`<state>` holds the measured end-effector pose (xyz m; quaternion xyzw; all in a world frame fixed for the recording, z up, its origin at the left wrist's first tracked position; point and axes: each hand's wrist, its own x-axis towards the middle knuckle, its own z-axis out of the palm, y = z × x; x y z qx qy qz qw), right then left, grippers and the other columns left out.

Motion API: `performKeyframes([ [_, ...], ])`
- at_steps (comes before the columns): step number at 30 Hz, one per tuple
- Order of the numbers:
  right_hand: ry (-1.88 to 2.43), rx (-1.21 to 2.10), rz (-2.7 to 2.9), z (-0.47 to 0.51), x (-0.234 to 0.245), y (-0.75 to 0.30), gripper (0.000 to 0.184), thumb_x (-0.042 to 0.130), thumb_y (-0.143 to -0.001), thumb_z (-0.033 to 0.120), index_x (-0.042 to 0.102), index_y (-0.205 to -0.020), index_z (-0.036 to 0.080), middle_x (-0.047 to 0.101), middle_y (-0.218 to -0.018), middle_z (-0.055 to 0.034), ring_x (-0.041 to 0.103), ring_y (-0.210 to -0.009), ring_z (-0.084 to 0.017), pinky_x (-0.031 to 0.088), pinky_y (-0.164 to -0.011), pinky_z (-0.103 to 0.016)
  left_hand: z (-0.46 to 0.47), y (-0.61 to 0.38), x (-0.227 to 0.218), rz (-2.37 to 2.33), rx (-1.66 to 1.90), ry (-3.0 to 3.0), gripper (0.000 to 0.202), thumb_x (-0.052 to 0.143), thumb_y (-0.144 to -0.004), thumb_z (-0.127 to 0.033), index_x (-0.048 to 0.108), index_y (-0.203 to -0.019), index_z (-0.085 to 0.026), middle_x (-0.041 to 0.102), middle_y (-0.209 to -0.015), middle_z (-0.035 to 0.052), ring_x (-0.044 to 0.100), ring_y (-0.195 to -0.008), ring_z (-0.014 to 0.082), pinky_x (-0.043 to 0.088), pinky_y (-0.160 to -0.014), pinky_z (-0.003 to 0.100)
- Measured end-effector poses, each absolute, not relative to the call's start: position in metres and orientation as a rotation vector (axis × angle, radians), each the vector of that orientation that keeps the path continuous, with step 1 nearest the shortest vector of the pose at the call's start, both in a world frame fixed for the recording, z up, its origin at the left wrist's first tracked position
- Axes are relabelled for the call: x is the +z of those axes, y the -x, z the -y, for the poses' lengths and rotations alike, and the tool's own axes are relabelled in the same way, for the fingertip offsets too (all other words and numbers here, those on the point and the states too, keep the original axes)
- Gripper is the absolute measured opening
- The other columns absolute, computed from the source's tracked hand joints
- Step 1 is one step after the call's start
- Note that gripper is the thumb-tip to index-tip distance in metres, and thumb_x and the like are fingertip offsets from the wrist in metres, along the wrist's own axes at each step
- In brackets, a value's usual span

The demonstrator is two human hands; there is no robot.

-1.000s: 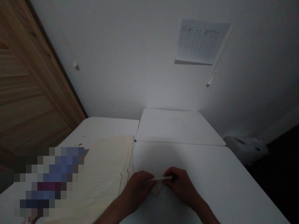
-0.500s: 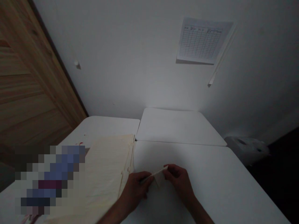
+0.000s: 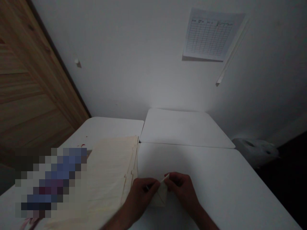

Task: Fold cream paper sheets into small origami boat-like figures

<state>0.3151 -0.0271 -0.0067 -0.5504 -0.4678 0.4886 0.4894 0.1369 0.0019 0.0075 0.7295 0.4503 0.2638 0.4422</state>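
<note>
Between my hands is a small folded piece of pale cream paper [image 3: 161, 197], its flap and a diagonal crease showing. My left hand [image 3: 142, 195] pinches its left side, thumb on top. The upper right corner is pinched between thumb and fingers of my right hand [image 3: 181, 184], with a pale tip sticking up. Both hands are low over the white table [image 3: 203, 172], and the fingertips almost meet. Left of my left hand lies a stack of cream sheets [image 3: 107, 172] with uneven, notched right edges.
A blurred-out bluish item [image 3: 57, 179] lies on the table's left side. Behind the table stands a white wall with a printed chart [image 3: 208, 35]. A wooden door [image 3: 31, 80] is at left, and a translucent plastic bag [image 3: 255, 151] sits beyond the right edge.
My hands have drawn closer together, and the paper has tilted so more of its folded face shows below them. The view has shifted slightly.
</note>
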Motion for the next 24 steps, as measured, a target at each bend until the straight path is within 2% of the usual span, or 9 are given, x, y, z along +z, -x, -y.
performKeyframes([
  [10,1.327,1.173,1.146,0.0265,-0.0072,-0.3159,0.044,0.071,-0.066,0.057,0.074,-0.079,0.015,0.07,-0.07,-0.0065,0.064,-0.062,-0.019,0.053,-0.057,-0.027,0.0001,-0.1371,0.0071,-1.112,0.663,-1.796,0.037,0.05,-0.088,-0.04,0.071,-0.069,-0.017,0.062,-0.061,-0.0004,0.053,-0.06,0.0142,0.036,-0.054,0.02],
  [24,1.355,1.146,1.132,0.0267,-0.0108,-0.3175,0.038,0.07,-0.071,0.052,0.076,-0.079,0.015,0.071,-0.067,-0.0077,0.063,-0.059,-0.019,0.052,-0.057,-0.028,0.0016,-0.1379,0.01,-1.131,0.673,-1.833,0.034,0.052,-0.087,-0.039,0.074,-0.071,-0.018,0.063,-0.059,-0.0004,0.053,-0.056,0.0133,0.035,-0.052,0.02],
])
